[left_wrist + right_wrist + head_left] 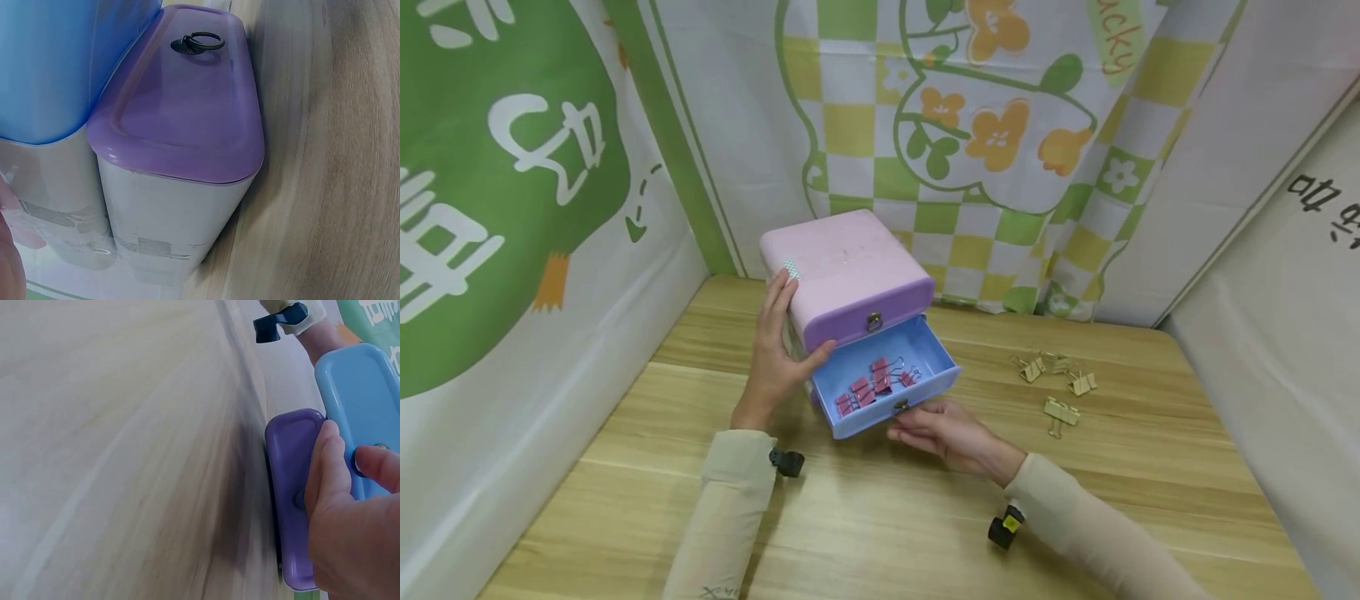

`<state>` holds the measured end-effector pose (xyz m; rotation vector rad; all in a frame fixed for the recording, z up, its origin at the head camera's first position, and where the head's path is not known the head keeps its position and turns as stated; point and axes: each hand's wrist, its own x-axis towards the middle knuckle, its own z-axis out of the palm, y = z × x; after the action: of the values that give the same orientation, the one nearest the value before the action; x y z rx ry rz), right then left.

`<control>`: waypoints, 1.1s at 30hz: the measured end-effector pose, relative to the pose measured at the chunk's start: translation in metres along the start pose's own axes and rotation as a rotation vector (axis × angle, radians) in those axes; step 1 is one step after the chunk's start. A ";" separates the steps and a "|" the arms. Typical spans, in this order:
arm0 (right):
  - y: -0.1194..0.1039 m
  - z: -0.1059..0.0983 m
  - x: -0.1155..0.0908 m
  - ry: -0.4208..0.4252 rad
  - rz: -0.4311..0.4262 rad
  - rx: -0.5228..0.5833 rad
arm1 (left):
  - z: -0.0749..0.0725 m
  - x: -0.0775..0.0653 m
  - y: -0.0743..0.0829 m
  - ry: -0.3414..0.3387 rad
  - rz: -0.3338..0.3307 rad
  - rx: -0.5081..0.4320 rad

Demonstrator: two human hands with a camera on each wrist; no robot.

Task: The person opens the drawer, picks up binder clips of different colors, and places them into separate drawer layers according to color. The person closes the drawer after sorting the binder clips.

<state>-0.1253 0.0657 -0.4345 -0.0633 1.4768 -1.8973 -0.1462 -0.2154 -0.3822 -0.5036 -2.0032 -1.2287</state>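
A small drawer cabinet (850,258) with a pink top stands on the table, its blue middle drawer (928,354) pulled out. Several red binder clips (880,375) lie inside that drawer. My left hand (772,354) rests against the cabinet's left side, fingers extended up to the top edge and thumb at the front. At the drawer's front, my right hand (951,432) pinches the ring pull (359,461), thumb on the ring and fingers beneath the drawer. The purple bottom drawer (181,100) is closed, with a dark ring pull (203,42).
Several gold binder clips (1062,411) lie on the wooden table (1135,467) to the right of the cabinet. Behind it hangs a green and yellow checked curtain (992,192). White printed sheets (1285,333) close in both sides.
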 end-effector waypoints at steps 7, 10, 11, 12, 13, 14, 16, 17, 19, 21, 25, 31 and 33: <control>-0.005 0.008 0.001 0.015 0.002 0.024 | -0.004 0.000 0.004 0.005 -0.008 -0.006; -0.008 0.010 0.001 0.009 -0.001 0.020 | -0.004 0.000 0.004 0.017 0.002 -0.007; -0.010 0.011 0.001 0.007 -0.005 0.015 | -0.004 0.000 0.004 0.020 0.008 -0.007; -0.011 0.011 0.002 0.007 -0.011 0.009 | -0.004 0.001 0.004 0.025 0.013 -0.008; -0.013 0.012 0.003 0.008 -0.017 0.000 | -0.004 0.001 0.004 0.029 0.019 -0.008; -0.014 0.013 0.004 0.009 -0.022 -0.008 | -0.004 0.001 0.003 0.033 0.023 -0.010; -0.016 0.014 0.007 0.016 -0.030 -0.020 | -0.004 0.000 0.003 0.037 0.030 -0.009; -0.017 0.015 0.009 0.023 -0.032 -0.021 | -0.004 0.000 0.003 0.041 0.037 -0.009; -0.018 0.016 0.013 0.031 -0.043 -0.021 | -0.003 0.000 0.002 0.041 0.041 -0.008; -0.019 0.017 0.018 0.042 -0.047 -0.005 | -0.002 -0.001 0.001 0.037 0.037 -0.004; -0.022 0.018 0.027 0.061 -0.059 0.007 | -0.001 -0.001 -0.001 0.032 0.036 0.002; -0.027 0.020 0.040 0.080 -0.090 0.002 | 0.001 0.000 0.000 0.032 0.059 -0.006; -0.029 0.020 0.044 0.079 -0.100 0.003 | 0.002 0.001 0.001 0.030 0.059 -0.008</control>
<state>-0.1635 0.0271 -0.4192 -0.0620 1.5486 -2.0023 -0.1471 -0.2134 -0.3813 -0.5415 -1.9448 -1.2021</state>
